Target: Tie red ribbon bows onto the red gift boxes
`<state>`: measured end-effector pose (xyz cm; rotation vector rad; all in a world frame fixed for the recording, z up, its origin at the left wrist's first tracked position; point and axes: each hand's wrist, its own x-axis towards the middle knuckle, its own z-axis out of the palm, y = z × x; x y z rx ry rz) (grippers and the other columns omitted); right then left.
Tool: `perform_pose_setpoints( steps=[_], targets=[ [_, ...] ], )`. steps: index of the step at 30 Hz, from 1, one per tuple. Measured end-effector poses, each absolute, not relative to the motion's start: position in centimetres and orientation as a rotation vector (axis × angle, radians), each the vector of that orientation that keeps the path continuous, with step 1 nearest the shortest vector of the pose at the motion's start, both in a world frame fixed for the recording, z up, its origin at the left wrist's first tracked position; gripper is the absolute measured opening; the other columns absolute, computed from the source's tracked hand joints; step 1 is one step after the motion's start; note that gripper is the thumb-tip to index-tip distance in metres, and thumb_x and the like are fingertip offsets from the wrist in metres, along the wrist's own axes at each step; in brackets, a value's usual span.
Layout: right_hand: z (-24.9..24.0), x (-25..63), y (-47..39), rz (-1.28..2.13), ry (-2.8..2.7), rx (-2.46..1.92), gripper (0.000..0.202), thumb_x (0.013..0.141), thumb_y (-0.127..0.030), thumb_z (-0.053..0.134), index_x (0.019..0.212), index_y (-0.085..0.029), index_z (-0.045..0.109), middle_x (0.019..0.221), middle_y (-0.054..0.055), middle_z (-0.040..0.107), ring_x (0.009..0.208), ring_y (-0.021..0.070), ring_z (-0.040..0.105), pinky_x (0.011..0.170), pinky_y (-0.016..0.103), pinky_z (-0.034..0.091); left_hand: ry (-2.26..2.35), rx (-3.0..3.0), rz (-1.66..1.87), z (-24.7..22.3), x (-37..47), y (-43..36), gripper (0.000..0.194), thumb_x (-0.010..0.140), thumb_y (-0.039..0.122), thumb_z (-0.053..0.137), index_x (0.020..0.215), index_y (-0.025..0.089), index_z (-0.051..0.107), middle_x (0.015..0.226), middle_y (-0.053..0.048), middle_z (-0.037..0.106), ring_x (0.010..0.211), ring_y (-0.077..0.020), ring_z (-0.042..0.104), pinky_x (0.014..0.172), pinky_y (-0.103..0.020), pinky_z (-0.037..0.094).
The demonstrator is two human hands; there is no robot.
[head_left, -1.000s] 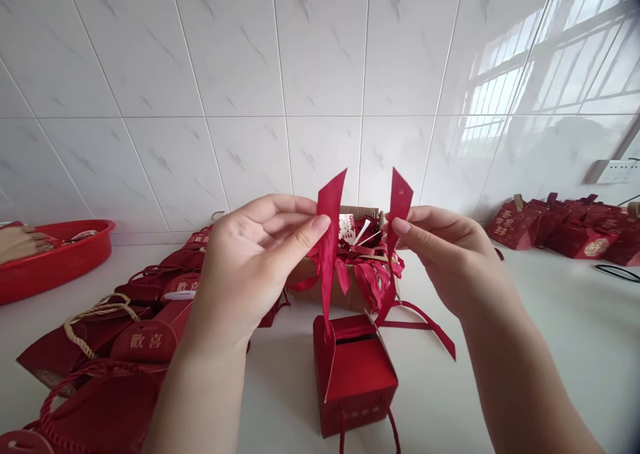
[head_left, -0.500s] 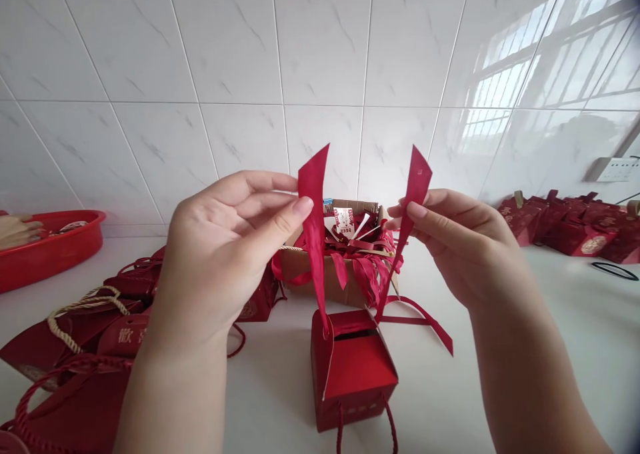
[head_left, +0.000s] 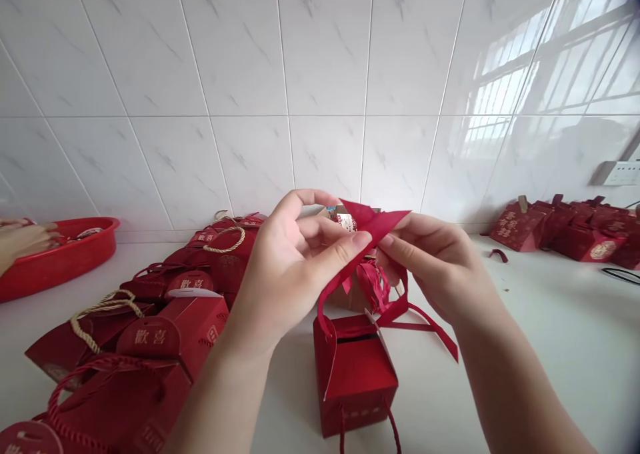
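We see smooth, satiny cloth in the ribbon, smooth card with a soft sheen in the box, rough twisted fibre in the beige cord, shiny plastic in the basin, and glossy, mirror-like wall tiles.

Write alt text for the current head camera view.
Left hand and right hand hold crossed ends of a red ribbon above a red box on a white counter. More red boxes stand on both sides; another person's hand is at a red basin.
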<state>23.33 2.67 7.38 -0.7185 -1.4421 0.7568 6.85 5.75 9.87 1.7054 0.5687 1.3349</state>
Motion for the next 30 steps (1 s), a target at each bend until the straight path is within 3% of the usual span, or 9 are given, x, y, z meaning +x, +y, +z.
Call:
perform_pose_setpoints(
  steps=[3, 6, 9, 14, 17, 23, 26, 30],
  targets=[
    [7.4, 23.2, 2.4, 0.748, -1.477, -0.715, 0.012, 0.086, -0.029, 0.062, 0.079, -0.020, 0.065, 0.055, -0.003, 0.057, 0.044, 0.0086, 0.045, 0.040, 0.022, 0.038, 0.654, 1.709, 1.318, 10.1, 6.9, 5.6, 0.041, 0.070, 0.028, 0.077, 0.105, 0.022, 0.057, 0.067, 0.003, 0.067, 0.063, -0.0129, 0.065, 0.055, -0.020, 0.051],
    [7.4, 23.1, 2.1, 0.772, -1.511, -0.738, 0.012, 0.086, -0.029, 0.062, 0.077, -0.020, 0.063, 0.057, -0.003, 0.057, 0.044, 0.0082, 0.045, 0.040, 0.022, 0.036, 0.649, 1.750, 1.321, 10.1, 6.9, 5.7, 0.022, 0.072, 0.028, 0.075, 0.088, 0.019, 0.064, 0.069, 0.001, 0.068, 0.062, -0.0127, 0.064, 0.056, -0.021, 0.052],
    [7.5, 22.9, 2.0, 0.789, -1.531, -0.751, 0.008, 0.086, -0.028, 0.062, 0.083, -0.021, 0.063, 0.066, -0.002, 0.060, 0.048, 0.0088, 0.051, 0.041, 0.022, 0.041, 0.580, 1.785, 1.334, 9.9, 6.9, 5.9, 0.011, 0.074, 0.026, 0.073, 0.074, 0.018, 0.065, 0.073, 0.000, 0.069, 0.066, -0.0128, 0.066, 0.059, -0.021, 0.054],
    [7.6, 22.6, 2.1, 0.846, -1.486, -0.719, 0.015, 0.085, -0.032, 0.063, 0.098, -0.025, 0.061, 0.074, -0.001, 0.063, 0.056, 0.0107, 0.058, 0.049, 0.023, 0.050, 0.556, 1.840, 1.306, 9.8, 6.7, 6.1, 0.008, 0.076, 0.024, 0.071, 0.073, 0.019, 0.066, 0.072, -0.001, 0.070, 0.068, -0.0150, 0.068, 0.061, -0.024, 0.056],
    [7.4, 22.7, 2.4, 0.918, -1.405, -0.673, 0.013, 0.087, -0.034, 0.061, 0.096, -0.025, 0.064, 0.072, -0.001, 0.064, 0.061, 0.0125, 0.062, 0.052, 0.023, 0.053, 0.535, 1.880, 1.285, 9.8, 6.7, 6.2, 0.007, 0.076, 0.023, 0.071, 0.072, 0.018, 0.067, 0.075, -0.002, 0.071, 0.072, -0.0162, 0.069, 0.066, -0.026, 0.057],
    [7.0, 23.4, 3.2, 0.933, -1.370, -0.595, 0.007, 0.084, -0.029, 0.066, 0.086, -0.024, 0.069, 0.076, -0.002, 0.067, 0.068, 0.0099, 0.064, 0.063, 0.021, 0.055, 0.493, 1.935, 1.175, 9.7, 6.2, 6.3, 0.004, 0.080, 0.022, 0.067, 0.082, 0.019, 0.064, 0.084, -0.002, 0.070, 0.077, -0.0145, 0.068, 0.064, -0.022, 0.055],
    [6.9, 23.6, 3.6, 0.858, -1.408, -0.597, 0.007, 0.085, -0.028, 0.066, 0.087, -0.022, 0.069, 0.077, 0.000, 0.067, 0.073, 0.0111, 0.065, 0.067, 0.022, 0.055, 0.467, 2.017, 0.965, 10.0, 5.5, 6.4, 0.014, 0.083, 0.019, 0.062, 0.097, 0.020, 0.060, 0.095, -0.002, 0.068, 0.085, -0.0143, 0.065, 0.068, -0.022, 0.053],
    [6.8, 24.1, 3.8, 0.703, -1.538, -0.620, 0.007, 0.087, -0.025, 0.063, 0.089, -0.023, 0.069, 0.082, 0.000, 0.068, 0.074, 0.0111, 0.064, 0.066, 0.023, 0.053, 0.578, 2.200, 0.774, 10.3, 4.5, 6.9, 0.014, 0.090, 0.024, 0.052, 0.101, 0.022, 0.061, 0.082, 0.001, 0.065, 0.076, -0.0117, 0.060, 0.067, -0.023, 0.047]
  ],
)
